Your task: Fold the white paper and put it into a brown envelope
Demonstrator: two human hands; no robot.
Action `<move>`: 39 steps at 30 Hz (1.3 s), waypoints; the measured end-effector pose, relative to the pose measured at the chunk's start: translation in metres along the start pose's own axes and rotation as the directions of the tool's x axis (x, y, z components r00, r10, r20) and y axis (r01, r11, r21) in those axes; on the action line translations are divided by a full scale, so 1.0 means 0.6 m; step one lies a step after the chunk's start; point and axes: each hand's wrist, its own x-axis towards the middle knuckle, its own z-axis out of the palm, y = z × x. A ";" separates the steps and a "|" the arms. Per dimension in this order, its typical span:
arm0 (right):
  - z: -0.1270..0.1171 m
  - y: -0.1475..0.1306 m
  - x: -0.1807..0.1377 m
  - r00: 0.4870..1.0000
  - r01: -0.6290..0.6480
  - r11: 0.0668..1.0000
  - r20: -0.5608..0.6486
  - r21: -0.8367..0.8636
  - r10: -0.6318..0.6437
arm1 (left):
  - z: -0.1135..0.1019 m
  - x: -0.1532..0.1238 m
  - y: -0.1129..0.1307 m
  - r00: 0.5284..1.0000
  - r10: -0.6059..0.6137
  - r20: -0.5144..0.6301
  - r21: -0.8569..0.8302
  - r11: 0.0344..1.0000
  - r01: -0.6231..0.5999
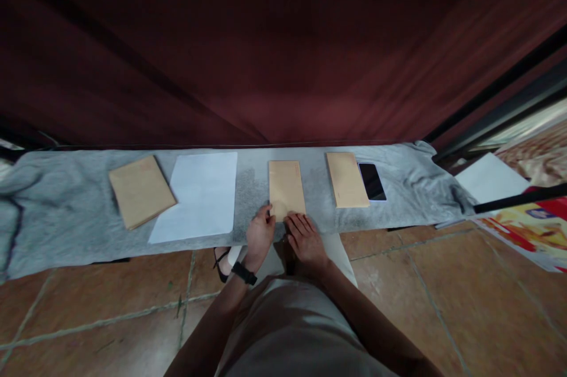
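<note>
A brown paper envelope [286, 185] lies flat on the grey cloth in front of me, its short edge towards my body. At its near left corner, my left hand [260, 237] pinches the edge between thumb and fingers. My right hand [306, 241] rests on the near right edge, fingers stretched out and palm down. Just to the right is a stack of similar envelopes [348, 181]. Over on the left, a white sheet of paper [201, 197] lies flat, and a pile of brown envelopes [142, 191] overlaps its left side.
The grey cloth [411, 185] covers a long narrow bench. A dark phone [372, 181] touches the right envelope stack. A dark red curtain [283, 58] hangs behind the bench. At the far right are a metal frame bar [522, 195] and a colourful printed package [538, 226].
</note>
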 end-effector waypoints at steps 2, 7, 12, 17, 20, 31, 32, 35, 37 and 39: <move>0.002 0.002 -0.005 1.000 0.004 1.000 0.000 -0.007 -0.003 | 0.003 -0.012 0.002 0.994 0.089 -0.067 0.105 0.991 -0.082; 0.005 0.006 -0.008 1.000 0.009 1.000 -0.003 -0.017 -0.009 | 0.026 -0.057 0.004 0.867 0.499 -0.013 0.229 0.845 -0.483; 0.011 0.008 -0.011 1.000 0.001 1.000 -0.031 -0.020 -0.001 | 0.042 -0.083 -0.007 0.841 0.537 0.065 0.251 0.807 -0.534; 0.004 0.012 -0.020 0.998 -0.038 0.999 -0.047 -0.011 0.037 | 0.033 -0.086 -0.022 0.837 0.542 0.071 0.271 0.798 -0.539; -0.005 0.020 -0.027 0.995 -0.071 0.997 -0.069 0.000 0.071 | 0.030 -0.090 -0.032 0.845 0.531 0.069 0.300 0.796 -0.525; -0.017 0.015 -0.019 0.996 -0.069 0.998 -0.048 0.014 0.069 | 0.059 -0.096 -0.002 0.812 0.567 0.139 0.330 0.747 -0.578; -0.015 0.011 -0.017 0.997 -0.063 0.998 -0.042 0.019 0.063 | 0.062 -0.095 0.000 0.809 0.569 0.145 0.343 0.738 -0.581; -0.007 0.007 -0.012 0.997 -0.058 0.998 -0.048 0.021 0.059 | 0.062 -0.093 0.001 0.797 0.583 0.160 0.384 0.707 -0.594; -0.005 0.009 -0.013 0.997 -0.053 0.998 -0.061 0.014 0.054 | 0.057 -0.092 -0.004 0.783 0.599 0.170 0.403 0.683 -0.610; -0.004 0.015 -0.017 0.996 -0.052 0.999 -0.075 0.006 0.053 | 0.050 -0.091 -0.012 0.780 0.604 0.162 0.423 0.672 -0.608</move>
